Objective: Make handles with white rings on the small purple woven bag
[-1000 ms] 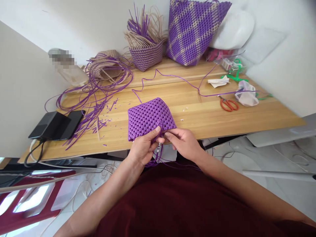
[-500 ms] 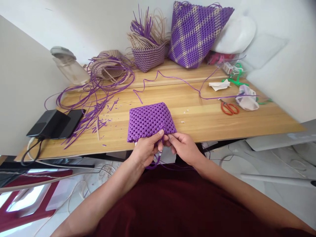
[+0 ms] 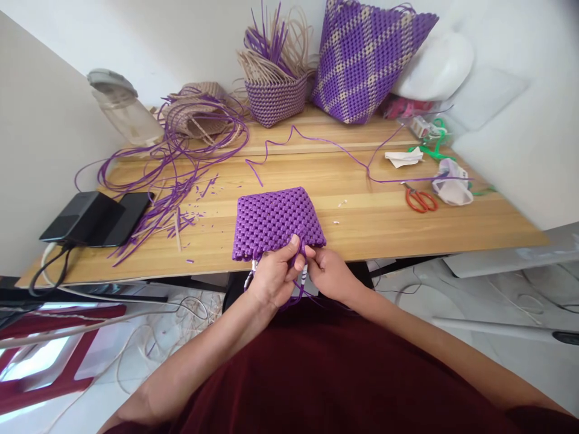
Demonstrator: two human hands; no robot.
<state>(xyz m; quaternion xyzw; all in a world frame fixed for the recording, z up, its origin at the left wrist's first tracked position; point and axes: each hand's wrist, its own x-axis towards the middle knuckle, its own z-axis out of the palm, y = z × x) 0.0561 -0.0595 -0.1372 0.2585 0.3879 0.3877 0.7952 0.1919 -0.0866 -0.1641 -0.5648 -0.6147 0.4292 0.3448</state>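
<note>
A small purple woven bag [image 3: 275, 217] lies on its side at the front edge of the wooden table, its rim toward me. A purple and white handle [image 3: 304, 274] hangs from that rim, below my fingers. My left hand [image 3: 275, 271] is closed on the bag's rim by the handle, thumb on top and purple strands between the fingers. Close beside it, my right hand [image 3: 332, 272] is pinched at the bag's near right corner. What sits between its fingertips is hidden; a purple strand runs close to them.
Purple strips [image 3: 176, 169] lie coiled and cut at the left, near a black box [image 3: 81, 217] and a phone [image 3: 131, 217]. Behind stand a half-woven basket [image 3: 275, 99] and a large purple bag [image 3: 366, 66]. Orange-handled scissors [image 3: 420, 200] rest on the right of the table [image 3: 384, 223].
My right hand has curled in more tightly and shifted slightly down and right. My left hand keeps its hold at the rim, and more of the striped handle shows.
</note>
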